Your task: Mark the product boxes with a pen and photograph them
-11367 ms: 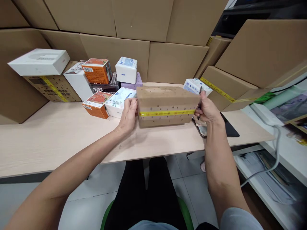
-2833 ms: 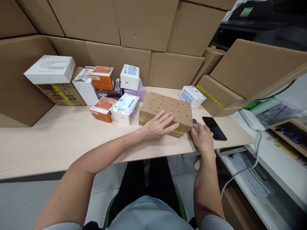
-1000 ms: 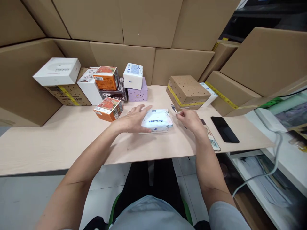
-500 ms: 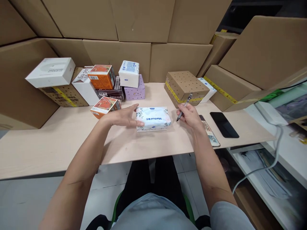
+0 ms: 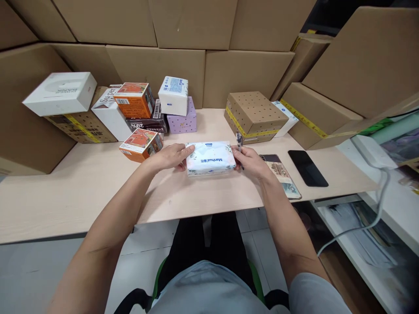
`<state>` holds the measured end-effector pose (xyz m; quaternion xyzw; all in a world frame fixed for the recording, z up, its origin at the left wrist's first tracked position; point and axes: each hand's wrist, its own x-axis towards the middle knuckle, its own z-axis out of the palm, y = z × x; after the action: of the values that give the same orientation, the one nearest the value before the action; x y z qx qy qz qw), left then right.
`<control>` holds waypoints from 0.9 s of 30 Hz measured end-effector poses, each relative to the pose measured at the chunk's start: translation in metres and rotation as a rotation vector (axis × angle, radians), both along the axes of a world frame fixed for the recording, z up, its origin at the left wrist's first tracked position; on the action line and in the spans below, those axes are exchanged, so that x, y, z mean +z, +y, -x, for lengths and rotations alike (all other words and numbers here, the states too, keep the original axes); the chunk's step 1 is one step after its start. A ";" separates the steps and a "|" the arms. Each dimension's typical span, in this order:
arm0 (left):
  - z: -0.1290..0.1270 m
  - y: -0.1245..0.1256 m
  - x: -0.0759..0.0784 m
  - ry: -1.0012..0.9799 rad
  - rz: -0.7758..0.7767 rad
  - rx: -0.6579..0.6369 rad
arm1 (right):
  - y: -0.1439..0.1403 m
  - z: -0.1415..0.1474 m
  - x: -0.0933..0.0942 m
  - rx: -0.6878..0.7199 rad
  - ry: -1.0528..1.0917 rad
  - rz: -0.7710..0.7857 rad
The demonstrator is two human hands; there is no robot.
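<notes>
A white tissue pack [image 5: 210, 158] with blue lettering lies flat on the light wooden desk [image 5: 81, 187] in front of me. My left hand [image 5: 170, 156] rests against the pack's left end, fingers on its edge. My right hand [image 5: 252, 160] touches the pack's right end and grips a dark pen [image 5: 239, 141] that points upward. A brown dotted box [image 5: 253, 115] with yellow tape stands just behind my right hand.
A black phone [image 5: 307, 168] and a printed case [image 5: 284, 179] lie to the right. Small boxes are piled at back left: an orange box [image 5: 140, 144], a purple box [image 5: 182, 122], a white box [image 5: 60, 93]. Large cardboard cartons [image 5: 153, 74] wall in the back.
Both hands have closed in on the tissue pack's two ends. The pen in my right hand has swung from slanting to upright. Earlier, the brown dotted box was set at the back.
</notes>
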<state>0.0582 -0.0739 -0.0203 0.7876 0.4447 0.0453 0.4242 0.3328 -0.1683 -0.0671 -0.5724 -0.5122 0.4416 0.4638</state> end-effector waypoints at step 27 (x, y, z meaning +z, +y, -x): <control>0.024 -0.026 0.051 0.149 -0.255 -0.011 | -0.008 -0.001 0.014 -0.039 0.061 -0.144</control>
<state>0.0343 -0.1002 0.0311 0.8386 0.4614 0.0406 0.2867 0.3340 -0.1761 -0.0527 -0.5338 -0.5169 0.4117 0.5276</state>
